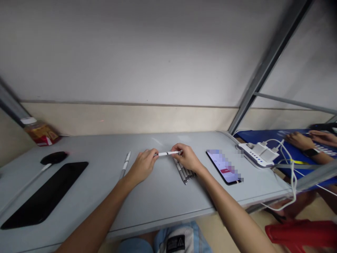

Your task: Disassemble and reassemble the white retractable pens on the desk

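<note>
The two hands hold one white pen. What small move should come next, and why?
Perhaps the right hand should release the held pen, so the left hand could lay it beside the lone pen. Both hands hold it, at opposite ends; the lone pen lies close to the left hand, and several other pens lie close to the right.

A pale triangle sign is discernible on the black rectangular label (pixel 172 244) of the light-blue and grey fabric garment (pixel 196 237); the lettering beside it is illegible. Markings on the clear, white-capped bottle's red-and-gold label (pixel 46 135), the black-edged, partly pixelated phone screen (pixel 219 165) and the blue desk mat's white lettering (pixel 325 149) cannot be read.
</note>
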A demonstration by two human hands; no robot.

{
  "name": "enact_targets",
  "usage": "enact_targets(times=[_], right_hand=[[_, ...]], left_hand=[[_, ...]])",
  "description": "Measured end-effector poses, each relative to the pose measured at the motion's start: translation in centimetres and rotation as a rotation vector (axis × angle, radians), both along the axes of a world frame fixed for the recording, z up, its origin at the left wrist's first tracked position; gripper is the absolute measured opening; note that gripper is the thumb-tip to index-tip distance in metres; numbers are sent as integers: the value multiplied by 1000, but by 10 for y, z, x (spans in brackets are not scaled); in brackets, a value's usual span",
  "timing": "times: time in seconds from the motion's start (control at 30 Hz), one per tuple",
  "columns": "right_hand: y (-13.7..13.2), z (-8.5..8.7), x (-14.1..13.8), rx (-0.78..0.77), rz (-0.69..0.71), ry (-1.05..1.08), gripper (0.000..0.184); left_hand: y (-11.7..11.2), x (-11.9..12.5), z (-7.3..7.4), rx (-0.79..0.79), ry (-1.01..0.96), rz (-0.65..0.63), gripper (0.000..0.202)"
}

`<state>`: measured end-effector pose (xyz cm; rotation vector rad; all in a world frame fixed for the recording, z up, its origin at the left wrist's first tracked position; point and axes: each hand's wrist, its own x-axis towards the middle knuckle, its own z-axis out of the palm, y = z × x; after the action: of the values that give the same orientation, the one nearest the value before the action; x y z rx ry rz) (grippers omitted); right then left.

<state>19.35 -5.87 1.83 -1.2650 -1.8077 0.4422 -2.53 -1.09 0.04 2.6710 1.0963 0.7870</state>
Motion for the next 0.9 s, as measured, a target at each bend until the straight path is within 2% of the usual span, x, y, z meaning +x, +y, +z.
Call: enact_targets(times=[0.07, 0.23, 0.37, 0.57, 0.8, 0.9], right_hand=[[0, 1, 0, 46, 8, 27, 11], [-1, 2, -1, -50, 30, 12, 20], [-1, 1, -1, 30, 33, -36, 7], [-1, 2, -2, 106, 38, -69, 13], [-3, 3, -4, -13, 64, -120, 21], [-2, 2, -2, 16, 70, -132, 12]], left_hand=[[-1, 1, 1, 12, 11, 3, 24], [-2, 2, 3, 73, 25, 15, 28], [-1, 1, 0, 94, 45, 20, 30], [-2, 1, 1, 85, 25, 16, 29], [-4, 2, 3, 78, -30, 3, 26], [-4, 2, 3, 77, -32, 1, 25]])
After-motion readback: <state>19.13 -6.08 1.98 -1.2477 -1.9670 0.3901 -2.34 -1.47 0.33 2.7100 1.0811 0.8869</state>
